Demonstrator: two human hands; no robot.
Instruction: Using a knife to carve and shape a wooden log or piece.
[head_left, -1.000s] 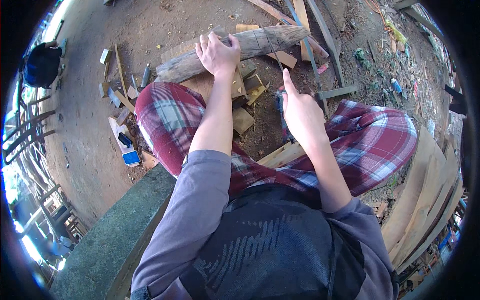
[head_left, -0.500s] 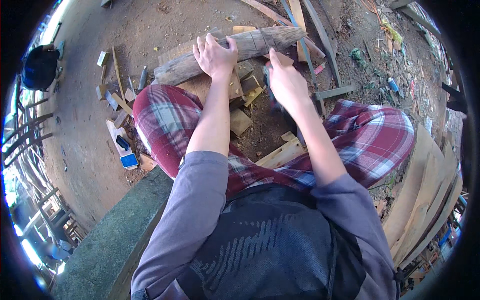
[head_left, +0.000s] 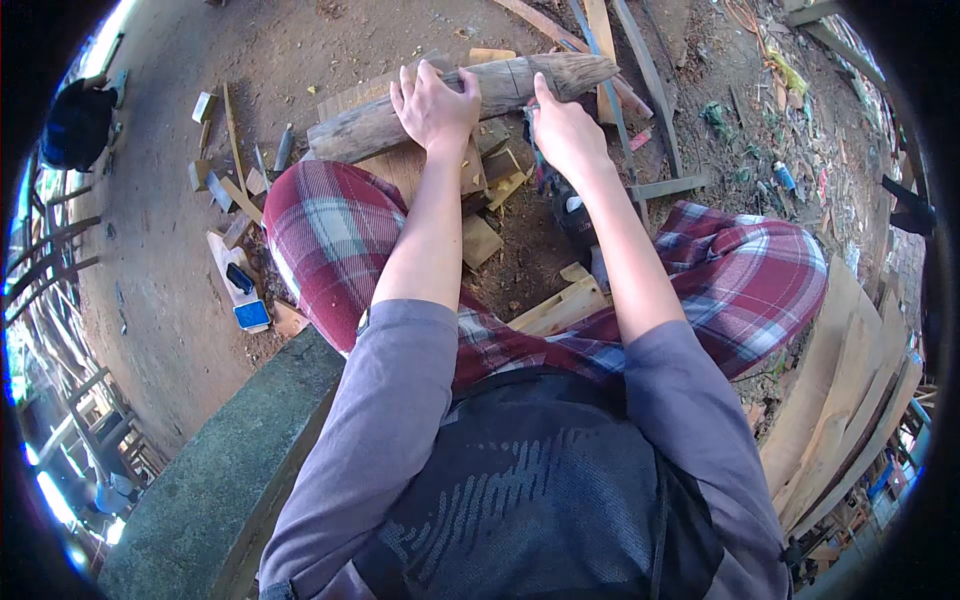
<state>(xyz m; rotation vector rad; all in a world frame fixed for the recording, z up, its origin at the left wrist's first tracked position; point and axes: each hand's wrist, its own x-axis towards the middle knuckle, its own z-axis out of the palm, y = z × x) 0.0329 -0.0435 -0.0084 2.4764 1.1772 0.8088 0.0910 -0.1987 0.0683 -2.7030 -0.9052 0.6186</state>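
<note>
A weathered grey wooden post (head_left: 370,130) with a tapered right end lies crosswise over flat wood pieces, in front of my knees. My left hand (head_left: 440,110) grips its top, fingers curled over the far side and thumb to the right. Dark thin lines cross the post between my hands. My right hand (head_left: 570,138) is at the post's near side, right of the middle. Its index finger points forward onto the wood, and the other fingers are curled. Something dark with a teal edge shows beneath that hand; its kind is hidden.
Wood offcuts (head_left: 482,243) lie between my legs. A blue-screened device (head_left: 252,316) rests on a board at left, near a greenish slab (head_left: 220,470). Long planks (head_left: 830,400) stand at right. A frame of bars (head_left: 670,187) lies beyond my right knee. A dark-clothed figure (head_left: 78,125) is far left.
My right hand has moved slightly forward and left, its index fingertip now higher against the post. My left hand keeps its hold, and the post has barely shifted.
</note>
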